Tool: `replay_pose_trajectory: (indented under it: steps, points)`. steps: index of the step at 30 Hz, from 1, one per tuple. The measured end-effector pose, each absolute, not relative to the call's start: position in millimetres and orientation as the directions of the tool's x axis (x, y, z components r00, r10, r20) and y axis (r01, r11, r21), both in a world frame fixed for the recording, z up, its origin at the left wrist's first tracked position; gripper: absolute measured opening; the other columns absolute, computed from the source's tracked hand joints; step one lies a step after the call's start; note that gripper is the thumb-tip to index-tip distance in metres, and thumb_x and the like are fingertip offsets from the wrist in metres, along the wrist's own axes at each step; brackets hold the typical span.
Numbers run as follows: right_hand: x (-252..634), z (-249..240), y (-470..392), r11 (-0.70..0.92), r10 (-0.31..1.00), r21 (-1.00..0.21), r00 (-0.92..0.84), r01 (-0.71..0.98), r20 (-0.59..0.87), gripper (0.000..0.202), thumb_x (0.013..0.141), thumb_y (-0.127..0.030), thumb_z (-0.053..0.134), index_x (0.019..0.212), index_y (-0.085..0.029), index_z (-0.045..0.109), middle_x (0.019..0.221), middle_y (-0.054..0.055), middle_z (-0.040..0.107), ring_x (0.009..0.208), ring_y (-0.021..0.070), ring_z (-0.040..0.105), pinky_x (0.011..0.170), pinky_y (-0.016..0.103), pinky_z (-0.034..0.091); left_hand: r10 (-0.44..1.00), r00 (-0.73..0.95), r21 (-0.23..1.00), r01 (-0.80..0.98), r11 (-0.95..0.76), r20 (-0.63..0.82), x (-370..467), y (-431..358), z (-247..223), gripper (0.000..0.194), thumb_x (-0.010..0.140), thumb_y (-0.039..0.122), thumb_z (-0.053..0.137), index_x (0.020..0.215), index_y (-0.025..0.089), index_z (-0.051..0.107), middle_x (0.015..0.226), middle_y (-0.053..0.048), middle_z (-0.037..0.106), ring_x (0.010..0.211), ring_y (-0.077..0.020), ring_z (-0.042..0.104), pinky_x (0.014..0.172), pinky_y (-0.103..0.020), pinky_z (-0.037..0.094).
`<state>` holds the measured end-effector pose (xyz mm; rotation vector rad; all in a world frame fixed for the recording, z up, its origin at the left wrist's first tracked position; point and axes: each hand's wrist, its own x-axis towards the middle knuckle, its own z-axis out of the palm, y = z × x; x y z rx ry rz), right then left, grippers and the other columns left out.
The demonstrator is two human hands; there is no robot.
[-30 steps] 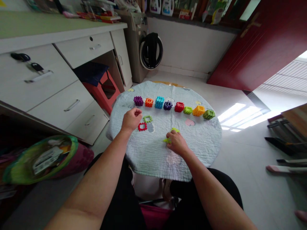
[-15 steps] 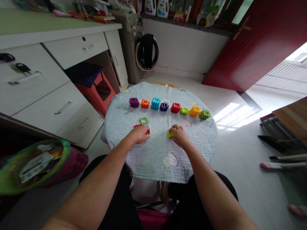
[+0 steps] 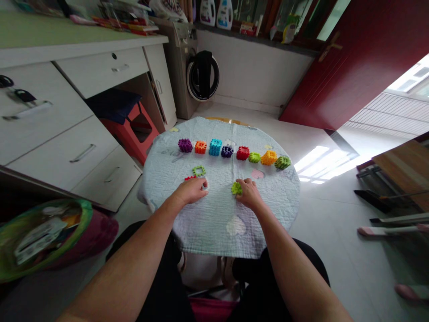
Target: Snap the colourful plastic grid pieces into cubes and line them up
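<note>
My right hand (image 3: 249,192) has its fingers closed on a lime-green notched plastic piece (image 3: 236,188), low over the cloth. Left of it, my left hand (image 3: 194,190) is curled, thumb near the fingertips; whatever may be in it is hidden. A red toothed piece (image 3: 190,178) shows just behind my left fingers, partly covered by them. Beyond that lies a green square frame piece (image 3: 199,171), flat on the cloth. Farther back runs a row of toothed cubes, among them a purple one (image 3: 185,145), a blue one (image 3: 215,146) and a red one (image 3: 243,153).
A pale cloth (image 3: 208,232) covers the round table. To the left are white drawers (image 3: 83,143), a red stool (image 3: 139,134) and a waste bin (image 3: 97,232). A washing machine (image 3: 179,67) with its door open stands behind; a red door (image 3: 321,67) is at right.
The view has shifted slightly. My right hand has turned the lime-green piece a little, so more of it shows. My left hand stays curled by the red piece.
</note>
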<state>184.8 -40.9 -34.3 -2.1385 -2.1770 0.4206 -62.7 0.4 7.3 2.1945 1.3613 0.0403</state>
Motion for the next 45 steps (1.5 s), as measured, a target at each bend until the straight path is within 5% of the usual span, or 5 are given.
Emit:
replay_pose_trajectory:
  steps: [13,23,31,45]
  points:
    - [174.9,-28.8,-28.0,-0.094,0.973,-0.186,0.050,0.978,-0.227,0.054,0.067,-0.030,0.066,0.119,-0.020,0.053,0.112,0.014,0.051,0.097,0.0267,0.048,0.080,0.033,0.037,0.823,0.505,0.428,0.824,-0.371,-0.259,-62.0,1.3,3.6,0.023,0.079,0.031,0.056,0.098,0.018,0.059,0.087,-0.004,0.069,0.081,-0.0174,0.063,0.070,-0.024,0.042]
    - [196.0,-25.6,-9.4,0.008,0.978,-0.213,-0.052,0.977,-0.200,0.057,0.063,-0.026,0.070,0.117,-0.020,0.055,0.108,0.011,0.053,0.097,0.0244,0.050,0.083,0.033,0.037,0.828,0.495,0.431,0.828,-0.357,-0.264,-60.8,2.6,1.8,0.022,0.078,0.030,0.055,0.097,0.019,0.059,0.089,-0.005,0.069,0.083,-0.0179,0.062,0.071,-0.025,0.042]
    - [275.2,20.1,73.4,0.028,0.996,-0.001,-0.028,1.000,-0.082,0.060,0.066,-0.026,0.066,0.125,-0.026,0.053,0.119,0.011,0.052,0.107,0.0308,0.044,0.084,0.038,0.036,0.830,0.490,0.438,0.829,-0.349,-0.267,-64.0,6.6,-4.3,0.024,0.077,0.031,0.054,0.098,0.020,0.058,0.091,-0.005,0.068,0.084,-0.0185,0.062,0.071,-0.025,0.041]
    - [299.6,6.9,137.4,0.127,0.969,0.141,-0.092,0.982,-0.229,0.061,0.064,-0.027,0.068,0.125,-0.028,0.056,0.120,0.011,0.054,0.109,0.0334,0.045,0.088,0.043,0.034,0.846,0.458,0.456,0.836,-0.304,-0.275,-69.4,9.0,-1.2,0.024,0.077,0.032,0.055,0.098,0.021,0.059,0.089,-0.004,0.067,0.082,-0.0183,0.061,0.070,-0.025,0.041]
